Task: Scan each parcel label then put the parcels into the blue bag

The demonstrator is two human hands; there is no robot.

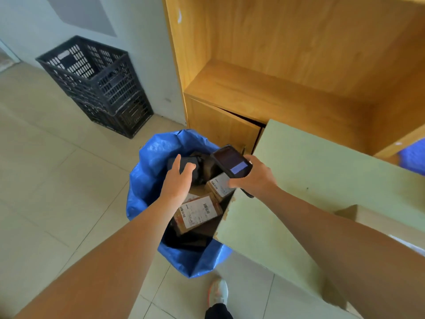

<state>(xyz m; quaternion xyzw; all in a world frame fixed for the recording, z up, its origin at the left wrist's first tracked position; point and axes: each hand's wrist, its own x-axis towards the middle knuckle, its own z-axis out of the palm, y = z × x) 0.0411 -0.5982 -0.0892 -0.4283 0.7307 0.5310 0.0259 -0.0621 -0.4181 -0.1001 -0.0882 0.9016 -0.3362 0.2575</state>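
The blue bag point(147, 178) stands open on the floor beside the table. Inside lie several parcels: a brown box with a white barcode label point(197, 214), another labelled box point(219, 185) and dark parcels at the back point(200, 166). My left hand point(179, 180) hovers over the bag's mouth with fingers spread and relaxed, just above a dark parcel point(184, 163); whether it touches is unclear. My right hand point(255, 176) grips a black handheld scanner point(232, 161) with a lit screen above the bag's right side.
A pale green table point(322, 180) juts over the bag's right edge. A wooden cabinet point(276, 77) stands behind it. Stacked black plastic crates point(99, 84) sit against the wall at the left. My shoe point(218, 292) is on the tiled floor.
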